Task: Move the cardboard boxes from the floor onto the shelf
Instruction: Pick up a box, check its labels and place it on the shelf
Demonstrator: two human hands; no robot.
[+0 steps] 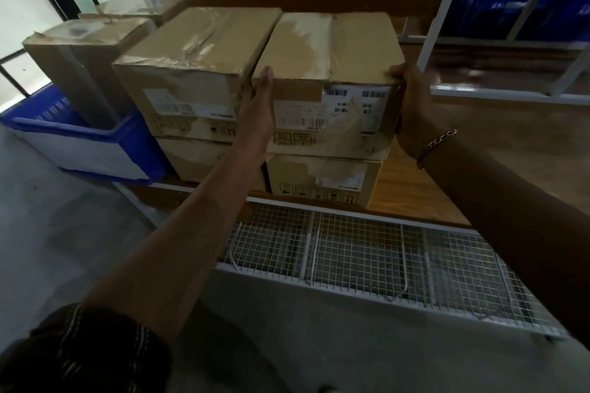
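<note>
A taped cardboard box with barcode labels sits on top of a lower cardboard box on the wooden shelf. My left hand presses flat against its left side, squeezed beside a neighbouring box. My right hand grips its right front corner. The neighbouring box rests on another box. Both my arms are stretched forward.
A blue plastic crate at the left holds taller cardboard boxes. A white wire-mesh tier runs below the wooden shelf. The white shelf upright stands at the right, with blue bins behind. Grey floor lies below.
</note>
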